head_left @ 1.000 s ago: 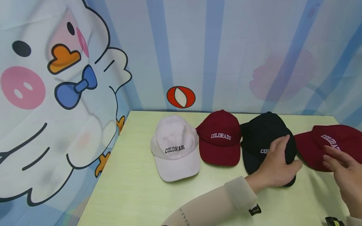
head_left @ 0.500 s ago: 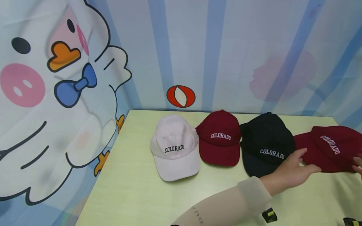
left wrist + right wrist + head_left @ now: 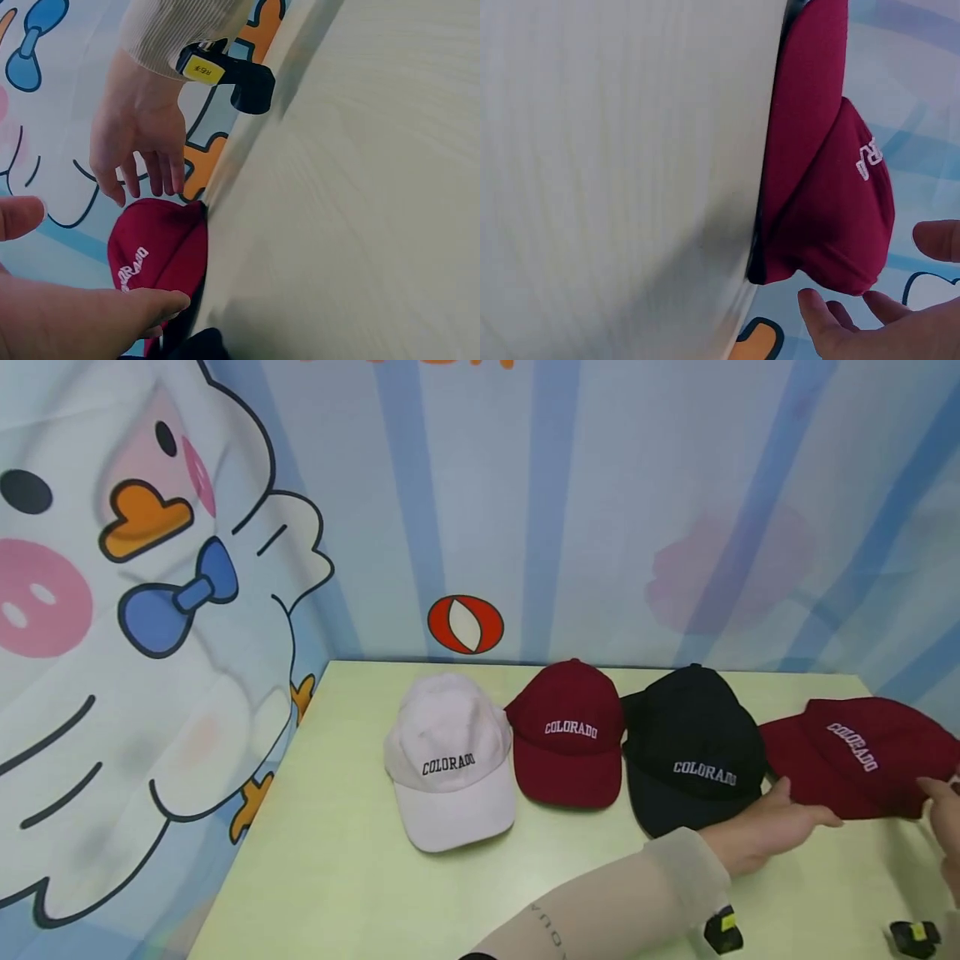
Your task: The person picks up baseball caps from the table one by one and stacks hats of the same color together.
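A maroon cap (image 3: 862, 752) lettered COLORADO lies on its side at the right end of a row of caps, brim to the left. My left hand (image 3: 761, 835) is by its brim, thumb and fingers spread. In the left wrist view, that hand's fingers (image 3: 154, 307) overlap the brim; contact is unclear. At the cap's right end is my right hand (image 3: 947, 818), partly cut off by the frame edge. The right wrist view puts the right hand's fingers (image 3: 821, 319) just by the crown's edge, loosely bent and not gripping.
Left of that cap stand a black cap (image 3: 693, 735), another maroon cap (image 3: 573, 768) and a white cap (image 3: 450, 735), brims toward me. All rest on a pale yellow table (image 3: 337, 877). A printed cartoon backdrop (image 3: 480, 510) rises behind.
My left hand has moved right, from over the black cap to the right-hand maroon cap's brim. My right hand has shifted right to the cap's far end. The head view has turned slightly.
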A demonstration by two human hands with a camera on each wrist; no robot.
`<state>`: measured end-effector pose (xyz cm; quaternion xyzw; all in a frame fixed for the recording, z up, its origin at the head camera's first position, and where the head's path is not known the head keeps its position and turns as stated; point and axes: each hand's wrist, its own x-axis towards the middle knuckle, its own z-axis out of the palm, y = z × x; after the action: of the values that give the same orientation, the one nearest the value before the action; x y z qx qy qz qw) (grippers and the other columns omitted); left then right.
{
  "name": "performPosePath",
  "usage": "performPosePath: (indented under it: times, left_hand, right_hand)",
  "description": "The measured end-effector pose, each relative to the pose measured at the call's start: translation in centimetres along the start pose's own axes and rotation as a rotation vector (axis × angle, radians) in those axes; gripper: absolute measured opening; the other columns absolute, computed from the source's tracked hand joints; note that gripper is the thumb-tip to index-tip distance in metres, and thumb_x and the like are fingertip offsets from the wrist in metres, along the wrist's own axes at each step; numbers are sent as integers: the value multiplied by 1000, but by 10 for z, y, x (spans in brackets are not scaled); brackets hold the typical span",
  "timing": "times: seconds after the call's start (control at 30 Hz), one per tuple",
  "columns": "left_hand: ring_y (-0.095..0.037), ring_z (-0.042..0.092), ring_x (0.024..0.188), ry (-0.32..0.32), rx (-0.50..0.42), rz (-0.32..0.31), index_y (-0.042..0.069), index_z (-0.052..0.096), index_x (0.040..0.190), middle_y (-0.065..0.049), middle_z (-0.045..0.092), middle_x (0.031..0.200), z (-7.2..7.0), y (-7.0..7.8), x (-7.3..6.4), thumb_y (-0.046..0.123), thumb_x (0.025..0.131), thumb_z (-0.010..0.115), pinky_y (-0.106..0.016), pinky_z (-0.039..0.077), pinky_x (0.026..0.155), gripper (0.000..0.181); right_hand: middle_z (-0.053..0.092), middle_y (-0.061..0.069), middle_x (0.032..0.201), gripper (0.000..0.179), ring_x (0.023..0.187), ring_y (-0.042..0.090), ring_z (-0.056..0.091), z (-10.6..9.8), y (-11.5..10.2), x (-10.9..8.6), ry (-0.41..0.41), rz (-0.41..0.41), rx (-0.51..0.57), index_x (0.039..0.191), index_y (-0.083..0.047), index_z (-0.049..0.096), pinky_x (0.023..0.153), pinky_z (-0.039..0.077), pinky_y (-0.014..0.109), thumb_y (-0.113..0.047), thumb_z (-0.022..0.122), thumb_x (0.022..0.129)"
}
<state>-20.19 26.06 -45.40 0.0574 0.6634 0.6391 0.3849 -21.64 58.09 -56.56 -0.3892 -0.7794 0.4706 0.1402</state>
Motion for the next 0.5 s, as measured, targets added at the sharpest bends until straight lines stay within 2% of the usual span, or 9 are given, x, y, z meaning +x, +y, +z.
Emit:
performPosePath:
  times: [0.1,0.23,0.3,0.43,0.5]
  left_hand:
    - [0,40,138,7,-51,37,32,39,153,26,42,148,2,-7,5,20,93,66,-32,36,119,67]
    - [3,47,125,13,-109,128,39,45,139,26,51,133,6,-13,13,9,91,64,-29,40,112,60]
    - [4,47,123,13,-127,149,40,47,137,27,52,130,7,-14,16,6,90,63,-28,40,110,60]
    - [1,47,128,-1,-184,126,35,46,141,23,51,136,6,-15,18,5,91,61,-31,40,115,60]
    - [-3,46,134,-19,-221,97,34,45,144,21,49,141,5,-14,19,4,93,59,-38,38,120,61]
  right_hand:
    - [10,-1,175,68,162,24,10,6,-3,-4,44,54,-4,167,-34,3,131,15,50,-40,36,108]
    - [20,-9,171,67,159,15,21,9,-8,-9,18,99,28,166,-36,8,130,21,45,-42,40,108]
    - [22,-15,170,65,157,8,23,9,-11,-11,-6,95,46,166,-38,11,130,21,46,-42,42,108]
    - [31,-26,161,67,148,-5,31,10,-14,-10,-13,111,167,163,-41,17,130,20,41,-41,53,107]
    - [33,-30,156,74,143,-9,33,10,-16,-10,-23,128,269,162,-43,18,130,18,35,-42,62,103]
